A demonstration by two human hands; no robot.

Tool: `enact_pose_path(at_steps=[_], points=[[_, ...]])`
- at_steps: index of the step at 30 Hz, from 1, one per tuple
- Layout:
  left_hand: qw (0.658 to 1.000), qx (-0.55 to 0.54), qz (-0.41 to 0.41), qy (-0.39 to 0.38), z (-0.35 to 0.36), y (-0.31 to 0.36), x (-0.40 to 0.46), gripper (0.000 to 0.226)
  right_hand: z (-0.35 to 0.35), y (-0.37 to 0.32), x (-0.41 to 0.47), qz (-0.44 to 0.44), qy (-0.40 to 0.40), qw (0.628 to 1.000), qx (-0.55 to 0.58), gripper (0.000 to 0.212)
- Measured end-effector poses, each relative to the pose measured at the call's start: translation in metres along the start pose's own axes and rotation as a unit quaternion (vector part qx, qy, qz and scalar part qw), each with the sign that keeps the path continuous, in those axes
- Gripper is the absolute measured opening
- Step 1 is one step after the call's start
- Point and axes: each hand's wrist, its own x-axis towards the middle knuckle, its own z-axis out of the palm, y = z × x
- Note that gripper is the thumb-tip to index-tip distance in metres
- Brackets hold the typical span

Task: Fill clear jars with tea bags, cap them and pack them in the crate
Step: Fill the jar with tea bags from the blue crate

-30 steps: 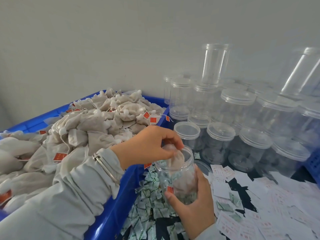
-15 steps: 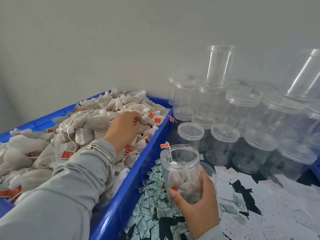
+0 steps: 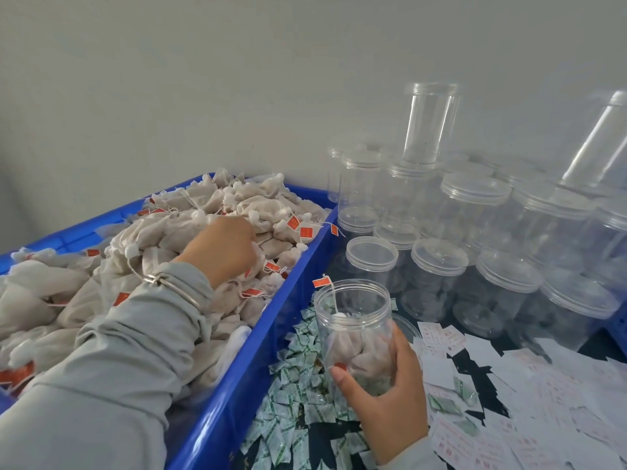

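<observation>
My right hand (image 3: pixel 385 398) grips an uncapped clear jar (image 3: pixel 354 320) from below and the right; a few pale tea bags lie in its lower half and one red tag (image 3: pixel 321 282) hangs over its rim. My left hand (image 3: pixel 225 249) reaches into the heap of tea bags (image 3: pixel 190 228) in the blue crate (image 3: pixel 258 364), fingers curled down into the bags; whether they hold one is hidden. A metal bangle sits on that grey-sleeved wrist.
Many capped, empty clear jars (image 3: pixel 475 232) are stacked at the back right against the wall, two tall ones on top. Small green-white sachets (image 3: pixel 298 385) and white paper labels (image 3: pixel 509 401) cover the dark table around the held jar.
My left hand left the jar's mouth and moved left and back into the tea bag heap. A red tag now hangs over the jar's rim. The right hand keeps holding the jar.
</observation>
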Motion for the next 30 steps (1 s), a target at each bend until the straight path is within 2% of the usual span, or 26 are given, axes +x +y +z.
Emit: enact_pose_path(at_steps=[4, 7, 8, 10, 11, 14, 17, 19, 21, 23, 25, 30], points=[[0.987, -0.125, -0.017, 0.098, -0.017, 0.002, 0.002, 0.023, -0.001, -0.001, -0.001, 0.000, 0.000, 1.000, 0.000, 0.092], [0.940, -0.300, -0.040, 0.158, -0.021, 0.012, -0.004, 0.018, -0.001, -0.001, -0.002, 0.008, -0.010, 1.000, 0.004, 0.092], [0.913, -0.379, -0.031, 0.148, -0.021, 0.016, -0.006, 0.018, -0.001, -0.001, -0.001, 0.009, -0.012, 1.000, 0.005, 0.092], [0.854, -0.514, 0.007, 0.075, -0.021, 0.027, -0.013, 0.018, -0.002, 0.000, -0.001, 0.007, -0.014, 1.000, 0.011, 0.093], [0.847, -0.530, 0.033, 0.033, -0.020, 0.034, -0.018, 0.017, -0.002, 0.000, -0.001, 0.004, -0.016, 1.000, 0.012, 0.095], [0.895, -0.432, 0.110, -0.014, -0.011, 0.051, -0.027, 0.023, -0.001, 0.002, -0.002, -0.004, -0.019, 1.000, 0.012, 0.095], [0.927, -0.354, 0.111, 0.059, -0.006, 0.059, -0.031, 0.030, -0.001, 0.003, -0.003, -0.016, -0.015, 1.000, 0.010, 0.090], [0.925, -0.348, 0.092, 0.124, -0.008, 0.059, -0.032, 0.027, -0.002, 0.004, -0.003, -0.018, -0.007, 1.000, 0.023, 0.091], [0.924, -0.344, 0.068, 0.149, -0.008, 0.057, -0.032, 0.022, -0.003, 0.003, -0.004, -0.024, -0.001, 0.999, 0.027, 0.094], [0.943, -0.310, 0.057, 0.107, -0.007, 0.057, -0.031, 0.020, -0.002, 0.003, -0.005, -0.037, -0.006, 0.999, 0.024, 0.098], [0.955, -0.283, 0.078, 0.049, -0.005, 0.060, -0.032, 0.023, -0.002, 0.004, -0.007, -0.042, -0.014, 0.999, 0.012, 0.102], [0.916, -0.373, 0.143, 0.012, -0.008, 0.067, -0.038, 0.028, -0.002, 0.003, -0.005, -0.039, -0.009, 0.999, 0.008, 0.100]])
